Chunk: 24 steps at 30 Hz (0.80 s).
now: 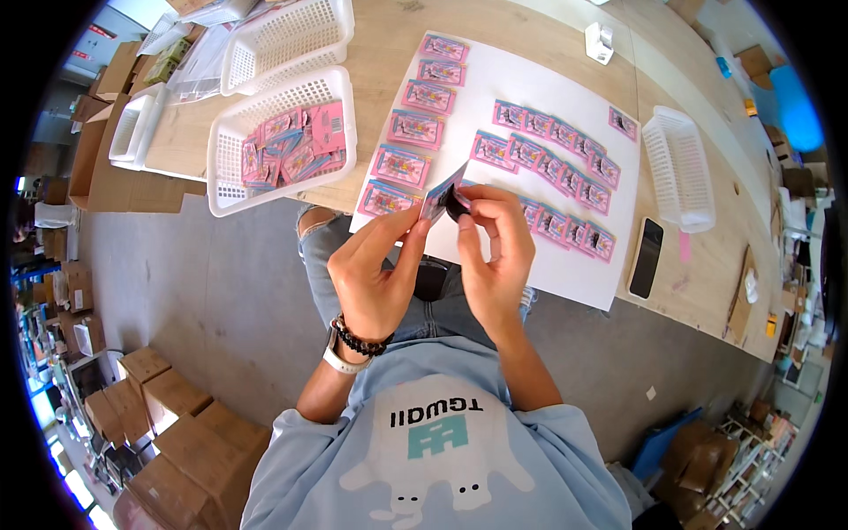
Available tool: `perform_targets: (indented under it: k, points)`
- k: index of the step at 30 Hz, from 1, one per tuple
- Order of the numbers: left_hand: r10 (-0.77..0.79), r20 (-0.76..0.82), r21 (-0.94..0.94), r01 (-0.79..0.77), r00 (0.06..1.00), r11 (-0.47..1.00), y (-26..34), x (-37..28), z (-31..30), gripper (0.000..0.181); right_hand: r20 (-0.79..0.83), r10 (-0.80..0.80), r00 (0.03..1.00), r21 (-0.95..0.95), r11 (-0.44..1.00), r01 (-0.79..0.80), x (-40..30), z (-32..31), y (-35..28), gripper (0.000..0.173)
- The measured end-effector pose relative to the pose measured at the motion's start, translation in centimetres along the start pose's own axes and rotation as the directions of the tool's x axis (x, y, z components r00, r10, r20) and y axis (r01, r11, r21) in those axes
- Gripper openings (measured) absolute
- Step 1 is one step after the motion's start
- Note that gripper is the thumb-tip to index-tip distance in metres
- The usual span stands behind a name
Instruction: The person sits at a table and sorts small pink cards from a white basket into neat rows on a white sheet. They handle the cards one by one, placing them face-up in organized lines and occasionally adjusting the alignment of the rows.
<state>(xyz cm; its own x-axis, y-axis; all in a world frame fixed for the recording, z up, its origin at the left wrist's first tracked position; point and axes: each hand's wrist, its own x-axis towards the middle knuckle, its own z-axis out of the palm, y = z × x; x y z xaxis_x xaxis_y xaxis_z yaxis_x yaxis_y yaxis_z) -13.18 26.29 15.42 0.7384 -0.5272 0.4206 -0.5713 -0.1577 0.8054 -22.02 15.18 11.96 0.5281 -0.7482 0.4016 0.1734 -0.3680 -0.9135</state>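
Note:
Between my hands, above the near edge of a white sheet [457,245], is a pink and blue printed card [442,195]. My left hand [381,268] pinches its lower left side between thumb and fingers. A small dark, curved item [456,204] lies against the card, pinched by my right hand [497,248], whose fingertips also meet the card's edge. On the sheet, similar pink cards form a column [416,124] at the left. Overlapping rows of cards bearing dark pieces [550,165] lie at the right, partly hidden by my right hand.
A white plastic basket [215,156] holding loose pink cards stands left of the sheet, with another basket [232,63] behind it. On the right are a white basket [676,169] and a smartphone [646,258]. A small white device [599,43] stands at the back.

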Motion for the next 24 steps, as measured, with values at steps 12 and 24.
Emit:
perform_targets:
  k: [12, 24]
  points:
    - [-0.178, 0.026, -0.129, 0.18, 0.984, 0.975, 0.3, -0.2, 0.5, 0.012, 0.172, -0.039, 0.984, -0.036, 0.998, 0.046, 0.1, -2.6, -0.2, 0.03]
    - [-0.332, 0.442, -0.333, 0.496, 0.833, 0.802, -1.6, -3.5, 2.5, 0.025, 0.365, -0.047, 0.93, -0.536, 0.806, 0.251, -0.6, -13.9, 1.4, 0.048]
